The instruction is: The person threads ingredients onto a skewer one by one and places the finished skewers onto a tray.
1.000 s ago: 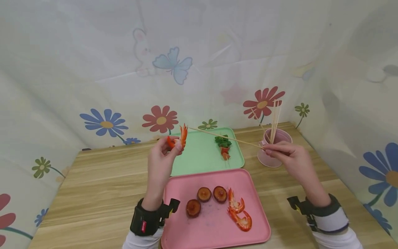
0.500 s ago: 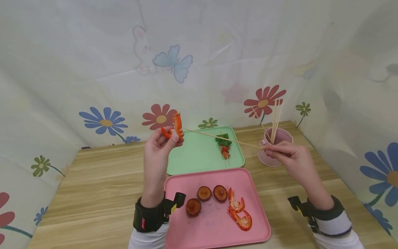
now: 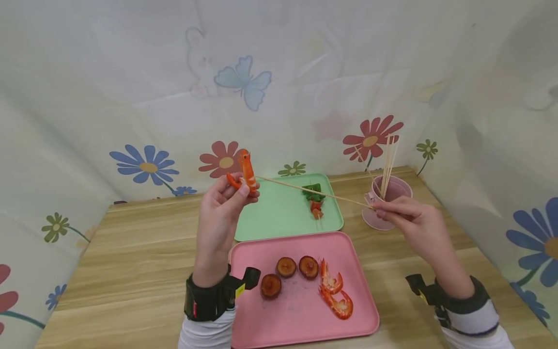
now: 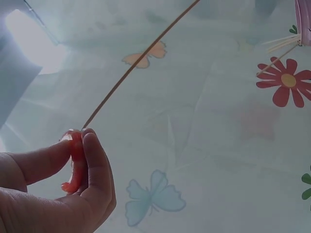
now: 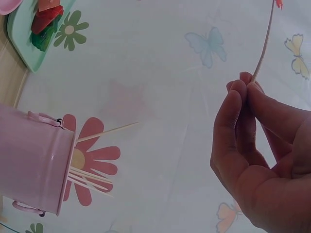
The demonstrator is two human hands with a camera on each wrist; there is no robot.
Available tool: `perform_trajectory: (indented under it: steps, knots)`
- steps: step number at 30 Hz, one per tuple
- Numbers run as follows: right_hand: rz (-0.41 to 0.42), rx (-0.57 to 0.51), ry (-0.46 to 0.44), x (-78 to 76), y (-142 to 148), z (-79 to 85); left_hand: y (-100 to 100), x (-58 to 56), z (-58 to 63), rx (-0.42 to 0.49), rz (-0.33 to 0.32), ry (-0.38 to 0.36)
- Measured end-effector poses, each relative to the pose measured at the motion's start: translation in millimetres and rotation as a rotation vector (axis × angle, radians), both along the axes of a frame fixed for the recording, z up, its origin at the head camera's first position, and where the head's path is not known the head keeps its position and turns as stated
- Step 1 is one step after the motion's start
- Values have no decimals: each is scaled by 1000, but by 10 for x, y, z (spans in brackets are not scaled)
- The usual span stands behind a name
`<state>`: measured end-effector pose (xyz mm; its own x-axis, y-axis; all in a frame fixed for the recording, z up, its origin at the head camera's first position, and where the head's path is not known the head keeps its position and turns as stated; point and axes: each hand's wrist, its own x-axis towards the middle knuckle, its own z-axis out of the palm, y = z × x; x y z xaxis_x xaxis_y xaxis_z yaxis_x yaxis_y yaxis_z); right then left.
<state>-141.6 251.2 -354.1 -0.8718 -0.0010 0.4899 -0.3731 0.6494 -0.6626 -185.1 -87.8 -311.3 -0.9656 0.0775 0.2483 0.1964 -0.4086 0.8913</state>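
The left hand (image 3: pixel 218 213) has turned the prawn (image 3: pixel 247 170) head-up, its fingers pinching it above the bench (image 3: pixel 144 242); the skewer (image 3: pixel 287 184), pinched by the right hand (image 3: pixel 411 220), seems lined up, contact unclear.

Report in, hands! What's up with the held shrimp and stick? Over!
Left hand pinches a shrimp. Right hand pinches a wooden skewer, far end at the shrimp. Pierced or only touching: can't tell. Nothing seen in the way.
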Motion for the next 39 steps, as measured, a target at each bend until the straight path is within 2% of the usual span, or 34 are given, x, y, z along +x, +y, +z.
perform_trajectory:
  steps: [8, 13, 39]
  knots:
    - [-5, 1, 0, 50, -11, 38, -18, 0, 4, 75, -103, -48]
    - [-12, 20, -6, 84, -9, 61, -27, 13, 17, 102, -135, -57]
    - [-19, 34, -4, 114, 13, 70, -23, -5, -2, 87, -108, -53]
